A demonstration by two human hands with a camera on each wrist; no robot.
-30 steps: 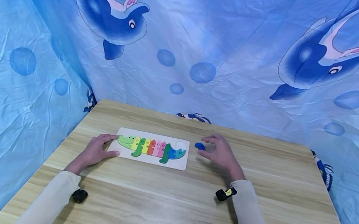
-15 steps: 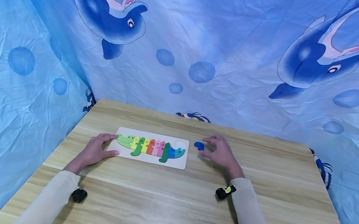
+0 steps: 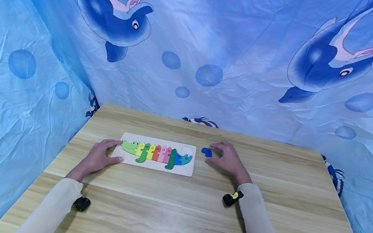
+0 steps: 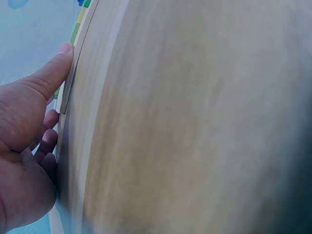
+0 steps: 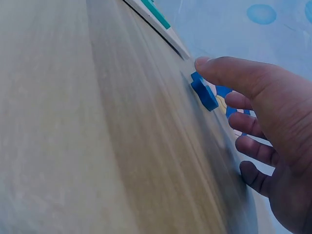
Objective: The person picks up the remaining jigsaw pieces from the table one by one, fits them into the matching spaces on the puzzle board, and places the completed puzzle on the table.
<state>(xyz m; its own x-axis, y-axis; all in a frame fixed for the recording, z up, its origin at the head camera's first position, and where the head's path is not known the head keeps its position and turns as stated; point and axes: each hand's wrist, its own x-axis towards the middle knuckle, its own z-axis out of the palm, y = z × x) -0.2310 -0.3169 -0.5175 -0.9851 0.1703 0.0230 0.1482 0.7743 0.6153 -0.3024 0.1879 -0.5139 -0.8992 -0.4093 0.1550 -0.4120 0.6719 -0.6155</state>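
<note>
A white puzzle board (image 3: 156, 166) lies on the table with a crocodile of colourful pieces in it, light green head at left and blue tail pieces at right. A pale curled recess (image 3: 187, 151) shows at the tail's tip. My left hand (image 3: 96, 157) holds the board's left end, thumb near its front corner and index finger by the crocodile's nose. Right of the board, my right hand (image 3: 228, 160) pinches a small curved blue puzzle piece (image 3: 206, 152) between thumb and fingers. The right wrist view shows this blue piece edge-on at the thumb tip, close to the tabletop.
The wooden table (image 3: 165, 217) stands against blue cloth hangings (image 3: 238, 104) printed with dolphins and bubbles, behind and at both sides. Each wrist bears a small black camera, one by the left sleeve (image 3: 52, 203) and one by the right sleeve (image 3: 261, 222).
The blue piece has turned in my right fingers, so more of its curved face shows from above. My left hand and the board stay in place.
</note>
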